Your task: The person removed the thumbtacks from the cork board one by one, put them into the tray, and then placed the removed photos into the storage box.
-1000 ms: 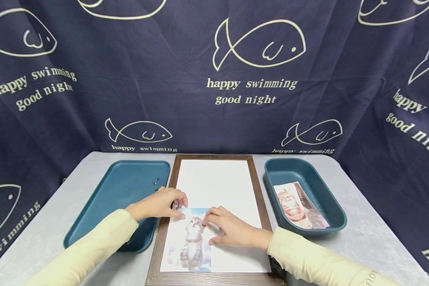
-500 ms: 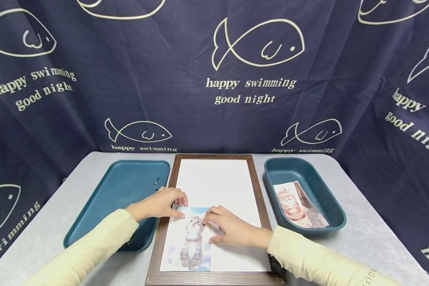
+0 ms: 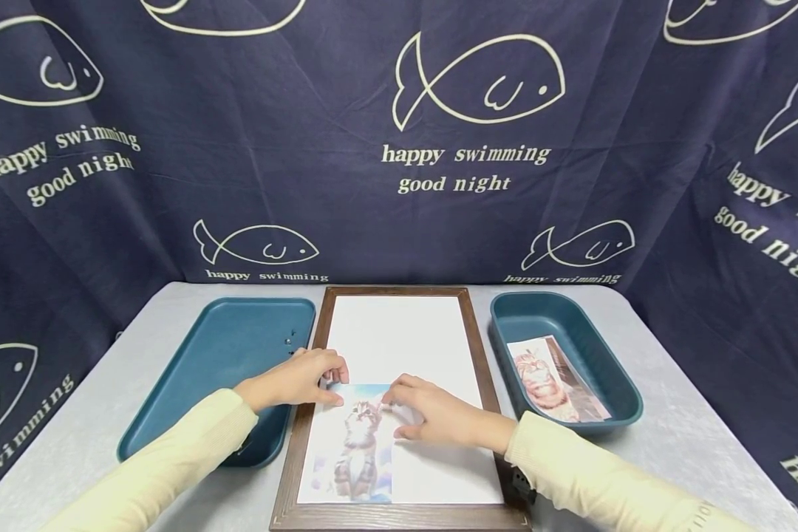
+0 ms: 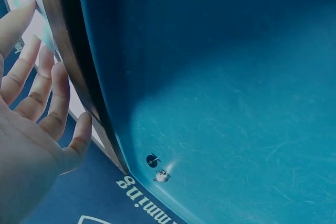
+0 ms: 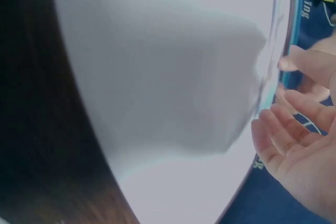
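Observation:
A kitten picture card (image 3: pixel 357 462) lies flat in the lower left of a white board (image 3: pixel 399 332) with a brown wooden frame (image 3: pixel 476 347). My left hand (image 3: pixel 299 379) rests at the card's upper left corner, fingers spread and lightly bent. In the left wrist view, that hand's fingertips (image 4: pixel 60 69) are beside the frame and nothing is gripped. My right hand (image 3: pixel 445 415) is at the card's upper right edge, thumb and fingers apart. Whether its fingertips touch the card is hard to tell. The right wrist view shows its fingers (image 5: pixel 281 124) loosely bent and holding nothing.
Left of the frame stands a teal tray (image 3: pixel 239 332) with a few small metal pieces (image 4: pixel 161 175) near its inner edge. At right, a deeper teal bin (image 3: pixel 581 347) contains kitten pictures (image 3: pixel 541 380). A dark fish-print curtain (image 3: pixel 346 185) hangs behind the grey table (image 3: pixel 672 443).
The right hand has shifted slightly right and up along the card's edge, uncovering more of the kitten's head. The left hand and card stay in place.

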### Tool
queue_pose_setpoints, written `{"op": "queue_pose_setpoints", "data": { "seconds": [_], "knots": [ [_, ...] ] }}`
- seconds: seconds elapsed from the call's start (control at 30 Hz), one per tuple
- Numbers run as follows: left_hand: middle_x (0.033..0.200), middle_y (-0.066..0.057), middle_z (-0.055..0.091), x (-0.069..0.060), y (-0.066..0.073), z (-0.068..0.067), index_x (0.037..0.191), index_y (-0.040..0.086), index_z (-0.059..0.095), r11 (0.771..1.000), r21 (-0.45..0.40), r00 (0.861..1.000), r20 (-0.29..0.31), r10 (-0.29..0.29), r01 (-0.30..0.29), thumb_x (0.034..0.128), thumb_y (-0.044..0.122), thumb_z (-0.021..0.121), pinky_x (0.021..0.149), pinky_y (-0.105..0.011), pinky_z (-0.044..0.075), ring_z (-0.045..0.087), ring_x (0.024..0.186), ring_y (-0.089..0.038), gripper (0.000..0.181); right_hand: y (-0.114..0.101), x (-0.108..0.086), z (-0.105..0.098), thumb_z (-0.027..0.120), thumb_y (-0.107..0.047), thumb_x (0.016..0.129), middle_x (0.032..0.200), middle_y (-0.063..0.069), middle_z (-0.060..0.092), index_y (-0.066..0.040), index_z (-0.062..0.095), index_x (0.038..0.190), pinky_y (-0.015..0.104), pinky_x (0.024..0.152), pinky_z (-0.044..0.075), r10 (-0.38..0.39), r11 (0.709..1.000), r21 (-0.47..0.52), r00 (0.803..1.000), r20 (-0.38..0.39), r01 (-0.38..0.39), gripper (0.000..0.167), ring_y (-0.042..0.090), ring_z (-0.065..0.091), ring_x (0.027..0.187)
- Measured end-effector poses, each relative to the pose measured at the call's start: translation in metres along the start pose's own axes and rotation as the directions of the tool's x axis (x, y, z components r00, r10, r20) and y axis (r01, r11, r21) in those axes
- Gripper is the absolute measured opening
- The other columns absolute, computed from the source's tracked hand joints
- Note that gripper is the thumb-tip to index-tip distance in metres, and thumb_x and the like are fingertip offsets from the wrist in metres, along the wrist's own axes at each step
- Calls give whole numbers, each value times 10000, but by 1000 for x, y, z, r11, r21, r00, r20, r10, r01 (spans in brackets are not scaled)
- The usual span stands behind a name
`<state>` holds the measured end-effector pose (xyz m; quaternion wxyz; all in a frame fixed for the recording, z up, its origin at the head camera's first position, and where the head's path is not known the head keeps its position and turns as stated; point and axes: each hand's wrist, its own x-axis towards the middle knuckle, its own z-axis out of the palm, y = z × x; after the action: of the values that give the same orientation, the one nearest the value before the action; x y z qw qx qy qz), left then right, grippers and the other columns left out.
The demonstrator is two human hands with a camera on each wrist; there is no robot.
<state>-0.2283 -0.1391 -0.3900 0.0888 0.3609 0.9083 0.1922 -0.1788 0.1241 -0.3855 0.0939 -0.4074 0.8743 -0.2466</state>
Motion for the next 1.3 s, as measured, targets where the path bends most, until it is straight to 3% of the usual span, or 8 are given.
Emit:
{"op": "queue_pose_setpoints", "data": {
  "seconds": [0.53, 0.7, 1.0, 1.13, 1.3],
  "knots": [
    [838, 91, 580, 1, 0, 0, 885, 173, 570, 1000, -4, 1000, 5, -9, 9, 748, 267, 740, 803, -375, 359, 535, 793, -67, 238, 12, -12, -32, 664, -172, 820, 1132, 75, 553, -32, 540, 1176, 327, 834, 465, 44, 999, -17, 994, -104, -46, 403, 238, 555, 1000],
    [813, 74, 595, 0, 0, -2, 876, 157, 576, 1000, -20, 1000, -4, 7, -7, 743, 256, 743, 811, -373, 361, 546, 774, -75, 236, 20, -17, -41, 662, -152, 816, 1103, 104, 573, -30, 546, 1149, 330, 801, 473, 20, 999, -41, 989, -149, -27, 374, 246, 570, 968],
    [787, 66, 575, 0, 1, -3, 885, 154, 577, 999, -41, 1000, 11, 2, -1, 752, 255, 735, 763, -298, 385, 527, 749, -86, 230, 36, -32, -59, 644, -192, 837, 1135, 88, 567, -78, 530, 1186, 314, 744, 478, 87, 995, -36, 983, -164, -94, 384, 224, 562, 983],
    [790, 63, 571, 1, -1, -2, 895, 153, 579, 999, -39, 1000, 11, 16, -15, 757, 252, 732, 722, -255, 413, 520, 745, -82, 229, 42, -41, -67, 659, -182, 826, 1061, 39, 571, -86, 541, 1164, 273, 711, 466, 114, 992, -30, 973, -200, -122, 371, 170, 546, 895],
    [810, 71, 578, 1, 0, -1, 926, 158, 597, 999, -40, 1000, 19, 9, -8, 761, 253, 727, 760, -288, 399, 523, 761, -77, 230, 51, -51, -75, 671, -159, 815, 995, 13, 565, -75, 552, 1144, 294, 717, 465, 129, 991, -5, 962, -239, -134, 360, 193, 535, 872]
  ]
}}
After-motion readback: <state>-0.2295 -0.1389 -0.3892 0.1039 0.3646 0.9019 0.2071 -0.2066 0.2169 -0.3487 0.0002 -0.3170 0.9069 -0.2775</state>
